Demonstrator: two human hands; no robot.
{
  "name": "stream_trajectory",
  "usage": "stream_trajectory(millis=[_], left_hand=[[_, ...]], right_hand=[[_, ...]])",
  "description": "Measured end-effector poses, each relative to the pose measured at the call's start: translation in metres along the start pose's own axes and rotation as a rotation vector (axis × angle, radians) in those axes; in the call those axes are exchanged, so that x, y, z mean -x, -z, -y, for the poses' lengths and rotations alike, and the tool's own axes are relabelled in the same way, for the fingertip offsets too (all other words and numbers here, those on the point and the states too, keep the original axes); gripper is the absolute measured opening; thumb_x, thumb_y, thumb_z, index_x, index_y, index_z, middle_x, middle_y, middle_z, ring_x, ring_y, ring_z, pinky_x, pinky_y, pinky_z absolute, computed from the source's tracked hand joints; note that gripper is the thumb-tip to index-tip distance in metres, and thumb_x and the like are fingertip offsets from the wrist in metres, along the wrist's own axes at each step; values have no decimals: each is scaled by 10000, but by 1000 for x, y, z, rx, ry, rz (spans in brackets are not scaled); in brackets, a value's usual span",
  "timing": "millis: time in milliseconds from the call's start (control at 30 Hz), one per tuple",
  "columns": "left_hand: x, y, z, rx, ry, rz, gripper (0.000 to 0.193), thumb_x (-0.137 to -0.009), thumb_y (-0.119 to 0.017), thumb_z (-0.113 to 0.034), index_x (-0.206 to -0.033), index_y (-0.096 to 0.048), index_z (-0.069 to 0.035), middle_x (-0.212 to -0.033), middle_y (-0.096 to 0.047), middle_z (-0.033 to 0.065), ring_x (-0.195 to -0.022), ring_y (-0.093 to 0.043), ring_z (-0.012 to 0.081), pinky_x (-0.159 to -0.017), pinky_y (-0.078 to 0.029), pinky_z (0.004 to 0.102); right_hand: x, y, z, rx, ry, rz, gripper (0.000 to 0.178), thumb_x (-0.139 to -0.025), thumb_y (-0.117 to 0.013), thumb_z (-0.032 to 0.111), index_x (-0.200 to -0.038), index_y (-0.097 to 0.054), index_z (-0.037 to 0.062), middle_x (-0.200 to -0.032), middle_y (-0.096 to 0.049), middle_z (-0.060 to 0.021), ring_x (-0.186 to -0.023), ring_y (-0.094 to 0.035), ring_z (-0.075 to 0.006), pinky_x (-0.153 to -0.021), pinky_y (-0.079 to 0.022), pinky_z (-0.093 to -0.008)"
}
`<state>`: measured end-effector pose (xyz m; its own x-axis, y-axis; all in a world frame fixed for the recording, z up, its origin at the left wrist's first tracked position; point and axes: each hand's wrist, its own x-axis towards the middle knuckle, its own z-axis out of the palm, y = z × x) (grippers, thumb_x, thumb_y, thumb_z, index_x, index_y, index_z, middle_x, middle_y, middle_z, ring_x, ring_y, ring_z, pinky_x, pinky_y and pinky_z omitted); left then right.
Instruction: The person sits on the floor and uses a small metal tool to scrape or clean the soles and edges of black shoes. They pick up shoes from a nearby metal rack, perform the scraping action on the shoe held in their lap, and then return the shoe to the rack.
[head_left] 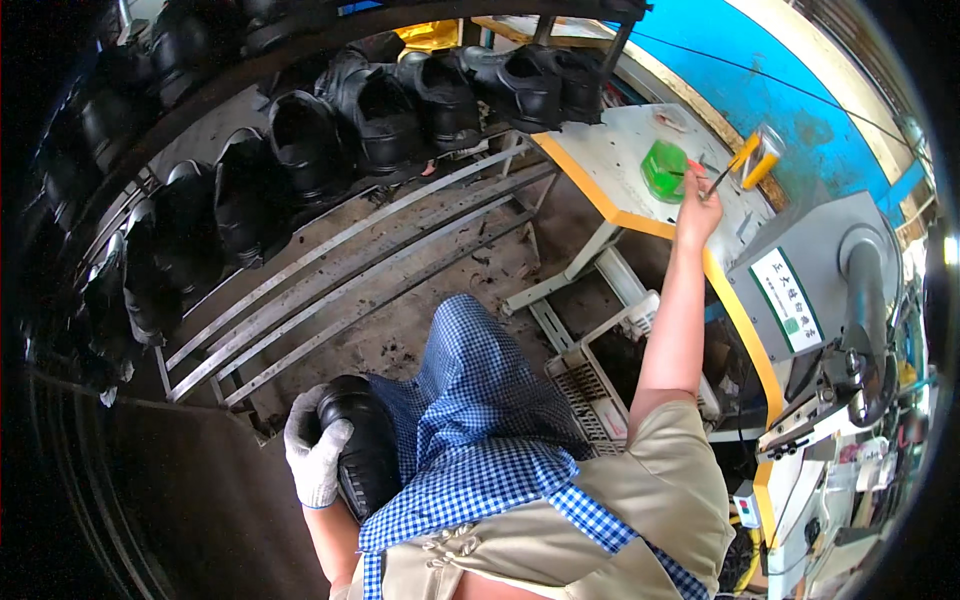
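Note:
My left hand (318,452), in a white glove, grips a black shoe (358,440) against my lap, with the thumb pressed over its side. My right hand (698,214) is bare and stretched out over the white worktable (640,135). Its fingers are closed round a thin, dark, stick-like tool (716,184) whose kind I cannot make out. Just left of those fingers stands a green translucent container (663,170), and the tool's lower end is near or inside it. A yellow can (757,158) is a little farther right on the table.
Several black shoes (385,120) line a curved rack at the left and back, above metal rails (380,260). A grey machine (815,275) with a thick arm stands at the right. White plastic baskets (580,390) sit below the yellow-edged table, beside my knee.

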<state>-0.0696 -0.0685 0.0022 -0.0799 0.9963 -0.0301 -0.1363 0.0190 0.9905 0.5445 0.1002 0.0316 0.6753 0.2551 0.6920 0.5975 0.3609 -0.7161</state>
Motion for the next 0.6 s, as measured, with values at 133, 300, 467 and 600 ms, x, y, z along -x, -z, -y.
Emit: stream_trajectory(millis=[133, 300, 467, 600], left_hand=[[0, 2, -1, -18, 24, -21, 554, -702, -793, -165, -1185, -608, 37, -1124, -637, 95, -1044, -593, 205, -969, -451, 332], [-3, 6, -1, -53, 16, -49, 533, -713, -790, -164, -1178, -614, 29, -1099, -648, 84, -1027, -598, 198, -964, -455, 330], [-12, 2, -4, -43, 11, -35, 541, -714, -792, -184, -1179, -615, 28, -1104, -653, 85, -1030, -602, 194, -963, -456, 323], [-23, -3, -4, -97, 62, -46, 542, -739, -786, -215, -1202, -619, 11, -1126, -663, 92, -1065, -609, 193, -983, -451, 328]], right_hand=[[-10, 4, 24, 428, 49, 103, 209, -933, -661, 258, -940, -738, 64, -837, -726, -76, -791, -679, -171, -776, -500, -310], [-12, 13, 33, 214, 31, -87, 239, -947, -648, 267, -1010, -729, 50, -852, -712, -59, -686, -621, -122, -598, -459, -264], [14, 4, 71, -432, -379, -106, 287, -966, -635, 272, -1107, -669, 25, -925, -654, -19, -591, -485, -42, -427, -276, -190], [73, -19, 100, -748, -554, 305, 299, -1018, -553, 246, -1190, -592, 4, -984, -622, -24, -626, -391, -49, -402, -264, -176]])
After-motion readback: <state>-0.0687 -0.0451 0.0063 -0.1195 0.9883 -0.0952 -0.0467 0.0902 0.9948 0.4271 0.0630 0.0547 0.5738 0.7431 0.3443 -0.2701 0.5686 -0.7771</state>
